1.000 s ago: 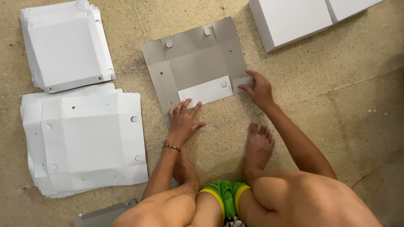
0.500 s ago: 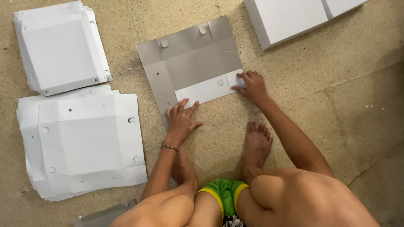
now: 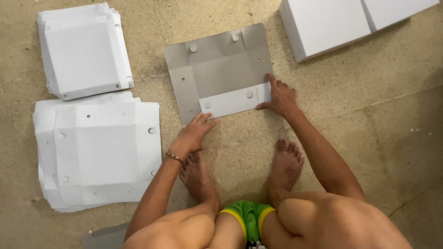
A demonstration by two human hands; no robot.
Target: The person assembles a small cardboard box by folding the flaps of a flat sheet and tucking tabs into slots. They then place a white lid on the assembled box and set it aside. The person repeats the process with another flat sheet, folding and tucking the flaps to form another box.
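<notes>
Rough, sandy-coloured concrete floor (image 3: 369, 120) fills the whole view, and the person squats on it with bare feet planted under the knees. Straight ahead of the feet lies a flat grey cardboard sheet (image 3: 221, 69), creased into panels and punched with small round holes. Its near edge is folded up and over, showing a white flap (image 3: 233, 100) that lies on the grey surface.

Both hands rest on that near edge. Fingers of the left hand (image 3: 193, 135) are spread flat, their tips touching the sheet's near left corner; a beaded bracelet (image 3: 175, 158) circles that wrist. Over at the flap's right end, the right hand (image 3: 280, 97) presses down with its fingers open. Neither hand is closed around anything.

Left of the sheet, a stack of flat white cardboard blanks (image 3: 99, 152) sits on the floor, and just beyond it a second, smaller white stack (image 3: 83, 50). At the upper right stand white boxes (image 3: 341, 23), apparently already folded, though the frame cuts them off. Another grey piece (image 3: 107, 237) pokes out at the bottom edge, beside the left knee.
</notes>
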